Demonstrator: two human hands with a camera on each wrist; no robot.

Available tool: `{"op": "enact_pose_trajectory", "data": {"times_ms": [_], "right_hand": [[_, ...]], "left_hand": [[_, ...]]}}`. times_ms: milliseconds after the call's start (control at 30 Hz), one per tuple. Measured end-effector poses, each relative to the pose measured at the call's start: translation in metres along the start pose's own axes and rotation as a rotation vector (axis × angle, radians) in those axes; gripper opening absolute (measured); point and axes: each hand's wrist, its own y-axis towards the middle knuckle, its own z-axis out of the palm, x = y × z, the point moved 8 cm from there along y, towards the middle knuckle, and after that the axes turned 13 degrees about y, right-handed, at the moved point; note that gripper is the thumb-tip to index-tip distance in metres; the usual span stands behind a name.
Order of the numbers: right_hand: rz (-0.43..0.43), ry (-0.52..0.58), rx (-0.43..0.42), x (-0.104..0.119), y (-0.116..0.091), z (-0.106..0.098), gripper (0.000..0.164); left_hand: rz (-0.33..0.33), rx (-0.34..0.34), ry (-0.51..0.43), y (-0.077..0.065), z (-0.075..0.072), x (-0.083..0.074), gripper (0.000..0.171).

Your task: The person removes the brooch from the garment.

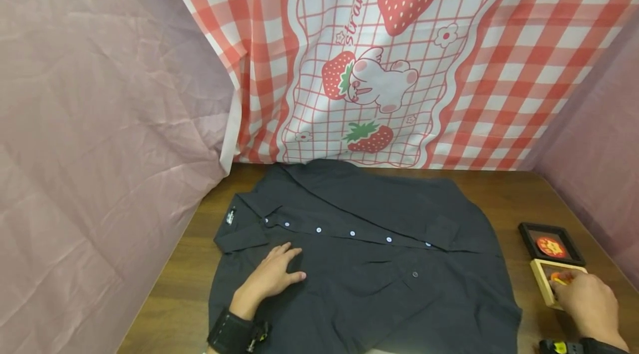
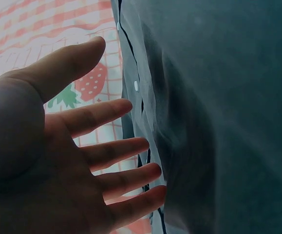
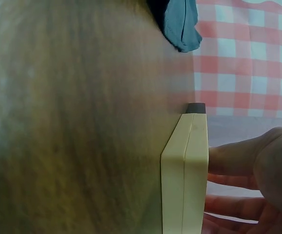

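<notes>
A dark button-up shirt (image 1: 349, 282) lies spread on the table, collar to the left, a row of light buttons across it. My left hand (image 1: 272, 273) is over the shirt's front below the collar, fingers spread and holding nothing; the left wrist view shows the fingertips close to the cloth. At the right, my right hand (image 1: 589, 298) reaches into a light wooden box frame (image 1: 543, 286). Its thumb and fingers pinch a small orange-and-yellow piece (image 1: 560, 278), mostly hidden by the hand. In the right wrist view the box wall (image 3: 183, 175) hides the fingertips.
Just behind the wooden box frame sits a black box frame (image 1: 526, 234) with a round red-and-yellow badge (image 1: 551, 247) inside. A strawberry-print checked cloth (image 1: 369, 65) hangs along the table's back edge. Pink cloth (image 1: 100, 148) covers the left side, with more at the right.
</notes>
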Motion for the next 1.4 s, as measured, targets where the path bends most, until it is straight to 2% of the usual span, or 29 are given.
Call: {"op": "enact_pose_trajectory", "data": {"times_ms": [67, 300, 367, 600, 800, 1000, 1167, 1400], "right_hand": [[0.008, 0.007, 0.001, -0.001, 0.0, 0.0, 0.031], [-0.085, 0.016, -0.052, 0.0, -0.002, -0.002, 0.028], [-0.089, 0.023, -0.058, 0.0, -0.001, -0.002, 0.028], [-0.017, 0.006, -0.032, -0.001, 0.003, -0.002, 0.035], [0.009, 0.004, -0.027, 0.001, 0.001, -0.002, 0.035], [-0.004, 0.058, -0.074, -0.001, -0.005, -0.008, 0.036], [0.032, 0.083, -0.11, -0.001, -0.004, -0.013, 0.042], [0.057, 0.115, -0.051, 0.002, -0.004, -0.01, 0.048]], "left_hand": [[-0.004, 0.005, 0.002, -0.001, 0.001, 0.001, 0.058], [0.002, -0.002, -0.008, -0.001, 0.002, 0.002, 0.058], [0.01, -0.013, -0.01, -0.001, 0.001, 0.002, 0.057], [0.002, -0.008, -0.001, 0.001, 0.0, 0.003, 0.056], [-0.004, 0.003, -0.006, 0.001, 0.0, 0.003, 0.057], [-0.018, 0.015, -0.012, 0.002, -0.001, 0.004, 0.057], [-0.017, 0.02, -0.012, 0.005, -0.002, 0.004, 0.057], [0.001, 0.03, -0.011, 0.004, 0.0, 0.001, 0.057]]}}
